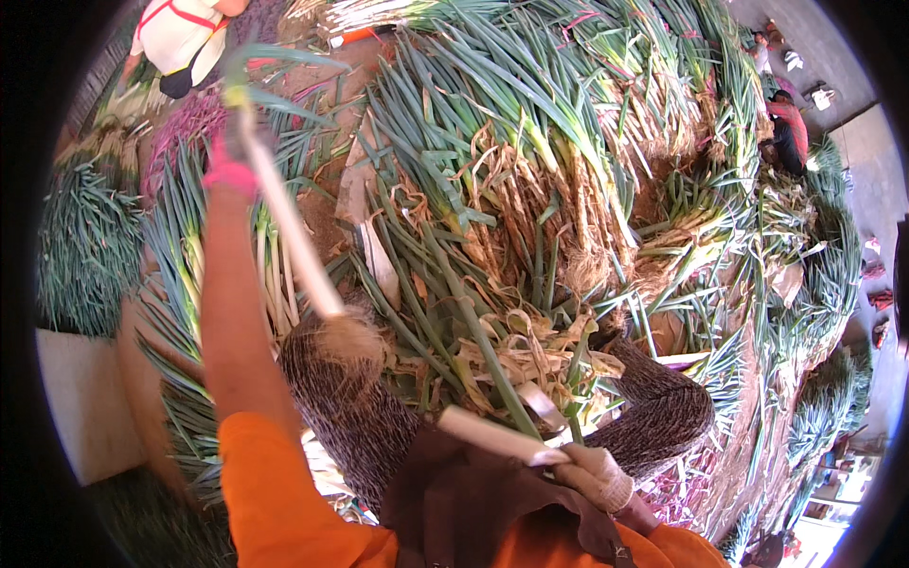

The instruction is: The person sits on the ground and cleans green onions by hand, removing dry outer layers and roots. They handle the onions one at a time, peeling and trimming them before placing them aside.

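Note:
My left hand (pixel 241 145), in a dark glove with a pink cuff, is raised at the upper left and grips a long-stalked green onion (pixel 295 234). Its green leaves fan out above the hand, and its pale stalk slants down to shaggy roots (pixel 351 341) over my bent knee. In front of my dark apron (pixel 469 497), my right hand (pixel 593 476) wears a pale glove with bare-looking fingers. It is closed on a pale, flat, elongated thing (pixel 501 437); blur hides whether this is a blade or a piece of stalk. Loose leaves and dry peelings (pixel 540 348) lie between my legs.
A large heap of unpeeled green onions (pixel 525 163) spreads ahead of me. Paler stalks (pixel 277 277) lie left, beyond my arm. More bundles stand at the far left (pixel 89 241) and along the right (pixel 824 284). One person (pixel 181 39) is at upper left, another (pixel 787 131) at upper right.

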A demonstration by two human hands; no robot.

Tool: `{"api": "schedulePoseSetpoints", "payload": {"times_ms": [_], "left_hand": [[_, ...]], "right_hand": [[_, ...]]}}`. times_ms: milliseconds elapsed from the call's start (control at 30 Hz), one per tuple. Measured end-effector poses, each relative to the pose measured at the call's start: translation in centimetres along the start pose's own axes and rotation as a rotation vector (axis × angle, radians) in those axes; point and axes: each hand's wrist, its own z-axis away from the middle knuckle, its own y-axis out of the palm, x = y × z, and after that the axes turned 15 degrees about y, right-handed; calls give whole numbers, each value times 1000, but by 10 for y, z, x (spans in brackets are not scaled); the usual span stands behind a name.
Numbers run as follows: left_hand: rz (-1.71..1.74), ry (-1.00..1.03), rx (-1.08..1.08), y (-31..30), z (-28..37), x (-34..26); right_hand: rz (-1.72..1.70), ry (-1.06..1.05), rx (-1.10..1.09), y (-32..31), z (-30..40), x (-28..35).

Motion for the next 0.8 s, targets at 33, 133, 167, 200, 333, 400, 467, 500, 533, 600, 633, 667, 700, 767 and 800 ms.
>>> {"api": "schedulePoseSetpoints", "payload": {"times_ms": [33,133,167,200,333,400,467,500,533,600,633,667,700,767,800], "left_hand": [[-65,44,56,-29,-16,-38],[-86,-103,457,-105,-18,-127],[-119,4,28,-105,-3,-108],[-256,83,-335,-81,33,-94],[-415,-349,-641,-323,168,-32],[-778,-295,-737,-278,223,34],[-766,-215,-764,-303,240,19],[-772,-208,-799,-286,234,13],[-780,-198,-828,-267,226,5],[-859,-143,-809,-269,221,-28],[-893,-174,-790,-292,217,-46],[-1021,-60,-759,-295,213,-49],[-1144,65,-723,-294,203,-50],[-1200,159,-552,-330,185,-70],[-1016,141,-589,-263,163,-38]], "right_hand": [[-37,8,-6,-5,-7,4],[292,-97,-185,-29,-77,26],[390,-117,-266,-39,-111,34],[484,-131,-363,-52,-148,39],[508,-397,-711,-75,-315,49],[294,-106,-775,-82,-389,25],[405,89,-690,-63,-436,11],[469,217,-604,-53,-447,0],[444,220,-694,-44,-459,-18],[440,274,-545,-46,-462,-8],[438,304,-479,-50,-458,-3],[531,247,-478,-55,-455,-1],[408,200,-438,-64,-454,-1],[169,81,-338,-76,-454,2],[0,121,-274,-92,-441,4]]}}
